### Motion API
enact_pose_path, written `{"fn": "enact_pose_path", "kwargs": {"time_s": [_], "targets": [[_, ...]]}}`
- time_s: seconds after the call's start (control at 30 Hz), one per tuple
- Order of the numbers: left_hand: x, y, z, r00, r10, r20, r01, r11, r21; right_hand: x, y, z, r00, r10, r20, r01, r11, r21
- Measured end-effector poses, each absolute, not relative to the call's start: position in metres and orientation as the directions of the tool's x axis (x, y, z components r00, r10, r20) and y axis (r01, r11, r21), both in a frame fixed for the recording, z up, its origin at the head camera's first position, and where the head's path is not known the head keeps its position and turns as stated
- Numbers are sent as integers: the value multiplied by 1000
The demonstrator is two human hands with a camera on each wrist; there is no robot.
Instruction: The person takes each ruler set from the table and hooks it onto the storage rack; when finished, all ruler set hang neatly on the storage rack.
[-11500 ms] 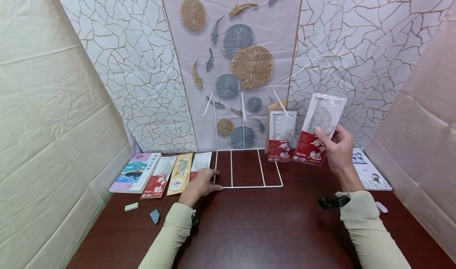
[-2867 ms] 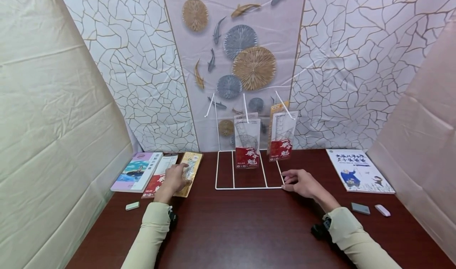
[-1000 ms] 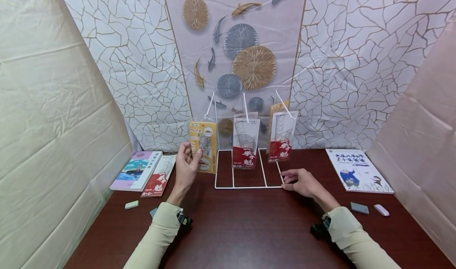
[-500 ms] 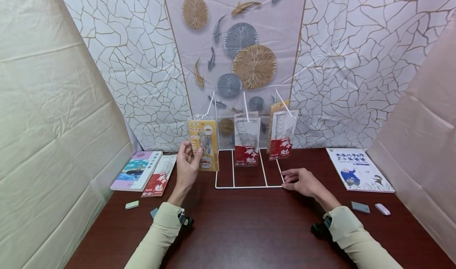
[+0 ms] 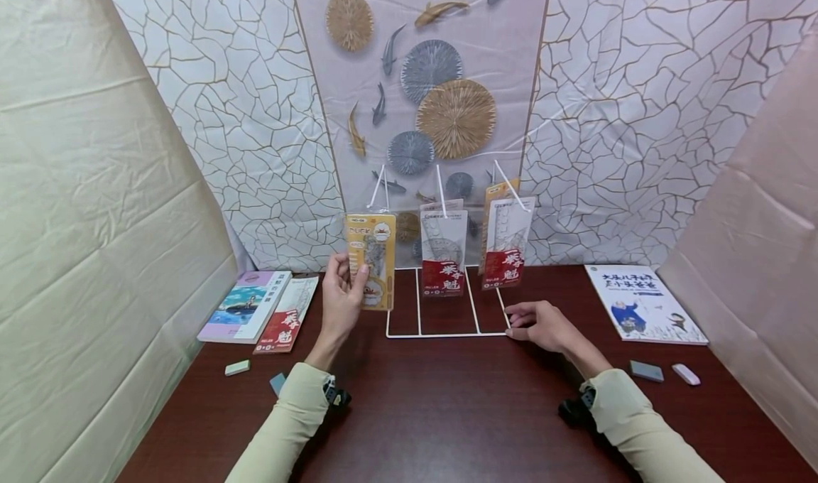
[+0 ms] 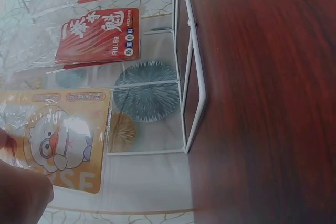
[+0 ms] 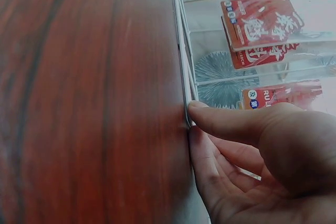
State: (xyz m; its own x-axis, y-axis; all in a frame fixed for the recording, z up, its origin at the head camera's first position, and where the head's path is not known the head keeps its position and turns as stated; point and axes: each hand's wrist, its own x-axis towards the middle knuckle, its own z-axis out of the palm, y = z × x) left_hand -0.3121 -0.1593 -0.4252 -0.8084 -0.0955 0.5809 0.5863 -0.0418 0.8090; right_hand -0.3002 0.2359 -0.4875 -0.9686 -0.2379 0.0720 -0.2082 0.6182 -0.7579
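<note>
A yellow duck-print ruler pack (image 5: 382,259) is held upright by my left hand (image 5: 340,302), thumb in front and fingers behind. Its clear top edge overlaps the tip of the left hook (image 5: 377,186) of a white wire rack (image 5: 447,336). In the left wrist view, the duck picture on the pack (image 6: 63,140) shows beside the rack. My right hand (image 5: 542,325) pinches the rack's front right corner; the right wrist view shows its thumb (image 7: 226,121) against the wire. Red-and-white ruler packs (image 5: 443,256) hang from the middle hook. Another red-and-white pack (image 5: 506,245) hangs on the right hook before a yellow one.
On the left lie a book with a sea picture (image 5: 239,312), a red-and-white ruler pack (image 5: 285,319), a pale green eraser (image 5: 237,368) and a blue piece (image 5: 277,383). A white picture book (image 5: 642,305), a grey block (image 5: 646,371) and a white eraser (image 5: 686,375) lie on the right.
My left hand has lifted the yellow pack off the table to the left hook, then shifted it slightly right. Earlier, my right hand held a red-and-white pack; the middle hook was bare then.
</note>
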Motion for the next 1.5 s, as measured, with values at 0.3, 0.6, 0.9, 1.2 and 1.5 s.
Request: {"fn": "enact_pose_path", "kwargs": {"time_s": [0.3, 0.6, 0.9, 1.2, 1.5], "targets": [[-304, -152, -408, -811, -136, 568, 568, 44, 822, -301, 237, -488, -974, -222, 36, -173, 636, -752], [-347, -144, -428, -803, -207, 559, 560, 59, 827, -301, 235, -491, -970, -235, 55, -192, 612, -767], [-335, -144, -416, -840, -165, 517, 516, 53, 855, -302, 233, -490, -970, -239, 46, -189, 620, -761], [-344, -178, -437, -820, -76, 568, 540, 226, 810, -304, 235, -490, -971, -235, 46, -186, 616, -766], [-327, -249, -445, -868, 11, 496, 355, 712, 606, -303, 237, -492, -976, -216, 32, -164, 627, -762]]}}
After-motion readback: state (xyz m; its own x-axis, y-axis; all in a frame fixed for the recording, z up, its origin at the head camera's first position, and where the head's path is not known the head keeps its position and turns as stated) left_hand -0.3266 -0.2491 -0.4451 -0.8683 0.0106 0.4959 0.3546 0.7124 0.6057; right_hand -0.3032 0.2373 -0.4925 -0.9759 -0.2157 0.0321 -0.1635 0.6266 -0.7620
